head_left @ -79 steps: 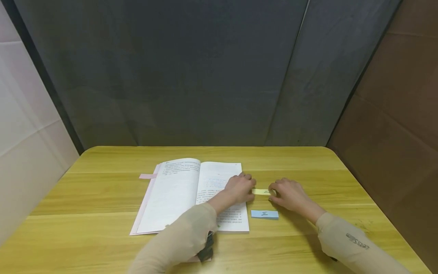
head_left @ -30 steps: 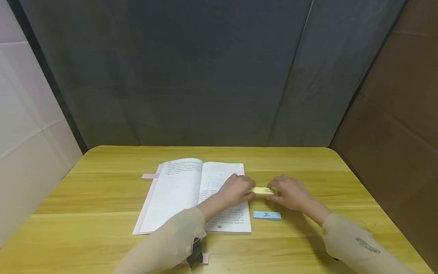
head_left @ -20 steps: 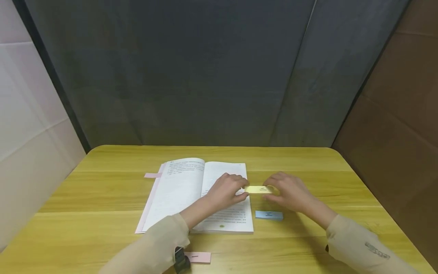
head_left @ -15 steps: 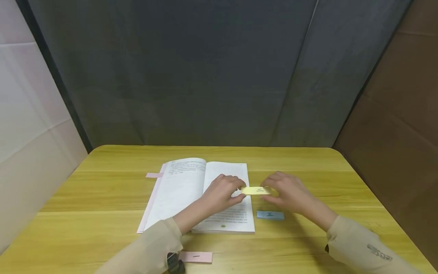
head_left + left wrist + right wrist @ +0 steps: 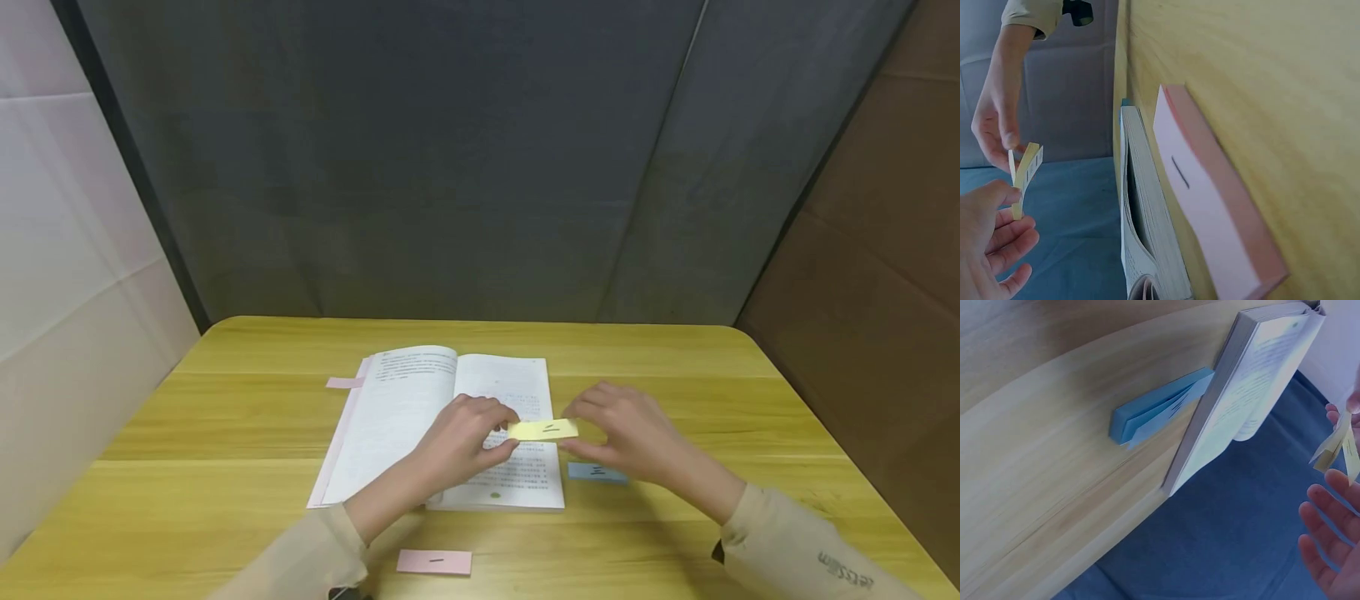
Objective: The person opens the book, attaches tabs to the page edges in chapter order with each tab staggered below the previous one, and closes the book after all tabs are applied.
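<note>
A yellow sticky note pad (image 5: 542, 430) with two handwritten strokes is held above the right page of an open book (image 5: 393, 433). My left hand (image 5: 465, 437) pinches its left end between thumb and fingers. My right hand (image 5: 622, 429) has its thumb and fingers about the other end. In the left wrist view, a thin sheet (image 5: 1012, 164) stands apart from the pad near the right fingertips. The right wrist view also shows loose leaves fanned from the yellow pad (image 5: 1329, 456), close to the right index fingertip; the right thumb is hidden there.
A blue sticky note pad (image 5: 596, 472) lies right of the book, below my right hand. Near the front lies a pink sticky note pad (image 5: 433, 562). A pink tab (image 5: 345, 382) sticks out from the book's left edge. The wooden table (image 5: 187, 467) meets a dark curtain (image 5: 450, 167) behind.
Both hands have lifted the yellow sticky note pad from the table and carried it left over the book's right page. The left forearm has uncovered the pink pad.
</note>
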Demonstrator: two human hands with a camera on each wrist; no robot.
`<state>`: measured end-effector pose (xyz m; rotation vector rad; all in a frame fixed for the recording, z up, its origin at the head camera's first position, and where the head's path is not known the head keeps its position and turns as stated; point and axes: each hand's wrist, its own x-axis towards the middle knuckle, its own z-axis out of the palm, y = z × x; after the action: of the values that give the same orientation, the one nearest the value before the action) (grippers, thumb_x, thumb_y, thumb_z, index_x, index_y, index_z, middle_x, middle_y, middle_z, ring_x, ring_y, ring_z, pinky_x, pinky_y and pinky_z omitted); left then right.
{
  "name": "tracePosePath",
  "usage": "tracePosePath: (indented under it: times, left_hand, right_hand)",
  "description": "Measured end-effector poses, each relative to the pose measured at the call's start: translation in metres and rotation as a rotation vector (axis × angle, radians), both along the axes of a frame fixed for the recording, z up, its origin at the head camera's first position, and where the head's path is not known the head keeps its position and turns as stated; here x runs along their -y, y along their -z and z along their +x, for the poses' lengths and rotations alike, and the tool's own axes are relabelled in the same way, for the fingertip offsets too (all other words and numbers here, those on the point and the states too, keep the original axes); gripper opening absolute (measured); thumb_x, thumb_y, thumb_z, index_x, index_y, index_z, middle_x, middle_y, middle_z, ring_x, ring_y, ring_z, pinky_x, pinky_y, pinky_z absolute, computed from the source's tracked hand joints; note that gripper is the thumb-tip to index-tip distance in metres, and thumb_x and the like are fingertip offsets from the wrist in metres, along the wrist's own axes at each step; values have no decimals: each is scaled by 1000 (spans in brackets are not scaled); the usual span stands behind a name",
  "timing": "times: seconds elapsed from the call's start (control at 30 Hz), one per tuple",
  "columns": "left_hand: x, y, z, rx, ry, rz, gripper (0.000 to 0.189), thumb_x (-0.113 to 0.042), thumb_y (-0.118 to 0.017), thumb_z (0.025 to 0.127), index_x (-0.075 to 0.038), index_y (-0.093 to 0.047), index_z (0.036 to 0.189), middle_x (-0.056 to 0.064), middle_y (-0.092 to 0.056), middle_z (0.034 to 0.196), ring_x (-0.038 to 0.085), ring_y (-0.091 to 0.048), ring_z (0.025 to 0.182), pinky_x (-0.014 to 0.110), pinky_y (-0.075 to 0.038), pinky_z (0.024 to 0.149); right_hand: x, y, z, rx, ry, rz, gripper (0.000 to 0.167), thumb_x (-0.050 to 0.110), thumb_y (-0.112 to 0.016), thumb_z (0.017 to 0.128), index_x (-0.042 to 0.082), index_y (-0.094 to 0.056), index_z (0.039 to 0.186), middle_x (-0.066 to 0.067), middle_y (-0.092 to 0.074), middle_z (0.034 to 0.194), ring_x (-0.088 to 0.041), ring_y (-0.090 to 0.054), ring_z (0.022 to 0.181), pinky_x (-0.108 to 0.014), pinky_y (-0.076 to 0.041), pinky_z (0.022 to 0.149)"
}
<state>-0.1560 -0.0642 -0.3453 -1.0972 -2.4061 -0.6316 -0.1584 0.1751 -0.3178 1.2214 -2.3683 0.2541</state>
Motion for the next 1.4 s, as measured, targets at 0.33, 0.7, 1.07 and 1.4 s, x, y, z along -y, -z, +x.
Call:
tracePosePath:
  times: [0.33,0.7,1.07,1.4]
  left_hand:
    - [5,2,7,-4,-8,39,16,-20,-66,74,-13,-64,88,-8,-60,76,5,-52,68,25,-39,65]
    - [4,5,3,8,-18,47,16,-20,-68,73,-13,-64,87,-9,-60,76,4,-52,68,24,-40,65]
    - [3,9,1,18,-22,33,16,-21,-67,73,-13,-64,86,-8,-59,75,4,-51,66,24,-40,64]
    - [2,13,0,35,-16,-1,14,-20,-66,73,-13,-64,84,-9,-57,71,3,-48,63,22,-38,61]
  right_hand:
    - [13,-3,5,-71,-41,-82,14,29,-63,78,16,-61,75,7,-60,76,-8,-54,68,-23,-43,51]
    - [19,2,3,-52,-9,-74,13,22,-66,77,17,-55,72,8,-55,72,-5,-44,60,-18,-35,46]
    - [19,4,3,-54,1,-55,13,22,-67,77,17,-57,69,8,-55,69,-5,-45,60,-19,-37,46]
    - [21,2,6,-48,-12,-55,13,24,-67,76,18,-59,67,10,-55,67,-4,-47,61,-17,-36,46]
